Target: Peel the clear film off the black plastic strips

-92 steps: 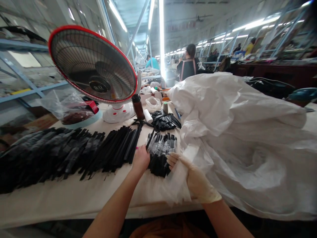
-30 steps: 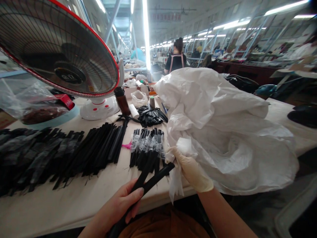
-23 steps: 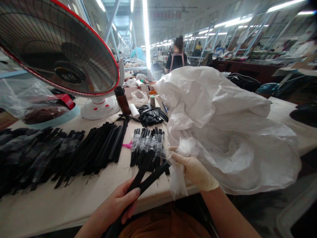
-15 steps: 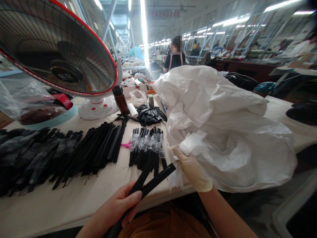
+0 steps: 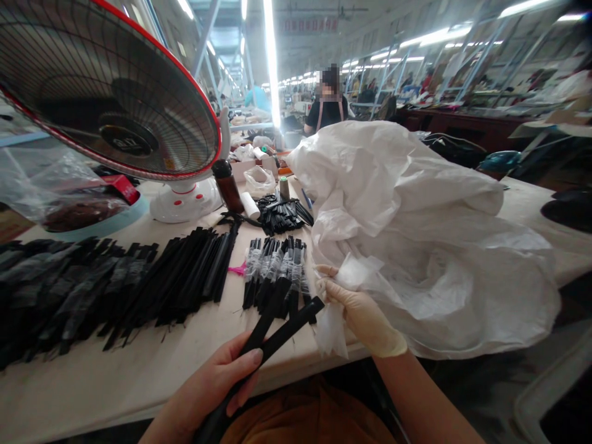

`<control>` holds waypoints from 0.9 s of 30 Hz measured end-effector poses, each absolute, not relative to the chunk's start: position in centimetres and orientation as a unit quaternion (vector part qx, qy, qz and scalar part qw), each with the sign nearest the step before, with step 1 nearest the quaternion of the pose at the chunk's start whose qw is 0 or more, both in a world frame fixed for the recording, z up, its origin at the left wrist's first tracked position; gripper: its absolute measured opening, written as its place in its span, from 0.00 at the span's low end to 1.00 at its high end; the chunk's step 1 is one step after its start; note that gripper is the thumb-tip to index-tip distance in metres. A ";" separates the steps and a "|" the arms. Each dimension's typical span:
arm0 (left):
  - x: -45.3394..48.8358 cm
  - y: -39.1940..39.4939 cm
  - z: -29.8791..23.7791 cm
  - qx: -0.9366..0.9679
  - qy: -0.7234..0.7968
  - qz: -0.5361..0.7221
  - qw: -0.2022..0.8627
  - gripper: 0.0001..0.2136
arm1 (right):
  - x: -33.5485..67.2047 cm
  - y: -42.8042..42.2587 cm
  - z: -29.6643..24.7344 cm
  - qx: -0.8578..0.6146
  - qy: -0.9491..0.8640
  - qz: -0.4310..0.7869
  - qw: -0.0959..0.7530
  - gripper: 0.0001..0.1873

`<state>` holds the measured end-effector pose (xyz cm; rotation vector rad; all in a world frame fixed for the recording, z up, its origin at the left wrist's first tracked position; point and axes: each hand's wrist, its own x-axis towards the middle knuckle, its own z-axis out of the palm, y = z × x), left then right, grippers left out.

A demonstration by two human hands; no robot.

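Observation:
My left hand (image 5: 217, 382), bare, is closed around two long black strips (image 5: 272, 336) that point up and right over the table's front edge. My right hand (image 5: 363, 317), in a pale glove, pinches a fold of the big white plastic sack (image 5: 416, 234) at its near left corner. The tips of the black strips nearly reach that gloved hand. Just beyond both hands lies a small pile of black strips in clear wrappers (image 5: 277, 271).
A broad spread of black strips (image 5: 115, 290) covers the table (image 5: 139, 376) on the left. A red-rimmed fan (image 5: 111, 98) stands at the back left, beside a brown bottle (image 5: 226, 185) and a clear bag (image 5: 55, 191). A person (image 5: 329, 102) works far behind.
Since three seconds ago my left hand has lifted two black strips off the small pile and drawn them toward me. My right hand keeps working the sack's fold; little shifted in the last second.

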<state>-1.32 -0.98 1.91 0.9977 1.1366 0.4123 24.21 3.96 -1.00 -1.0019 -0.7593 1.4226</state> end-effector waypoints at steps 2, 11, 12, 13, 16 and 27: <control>-1.3 -1.1 1.8 0.455 0.503 0.172 0.715 0.25 | 24.0 4.2 -1.3 -0.444 -0.309 0.595 0.595 0.17; 0.6 -1.0 2.3 0.443 0.488 0.161 0.735 0.24 | 24.0 3.7 -0.7 -0.470 -0.314 0.578 0.589 0.17; 0.6 -0.9 2.3 0.443 0.489 0.165 0.733 0.23 | 24.1 3.6 -0.5 -0.460 -0.328 0.584 0.583 0.17; 0.4 -0.8 2.3 0.442 0.490 0.170 0.732 0.22 | 24.2 3.5 -0.4 -0.451 -0.340 0.590 0.577 0.18; -0.1 -0.7 2.4 0.440 0.490 0.206 0.724 0.19 | 24.7 3.4 -0.4 -0.437 -0.345 0.605 0.568 0.20; 6.0 2.4 1.8 0.499 0.530 0.400 0.557 0.15 | 21.6 2.3 0.4 -0.470 -0.418 0.607 0.485 0.19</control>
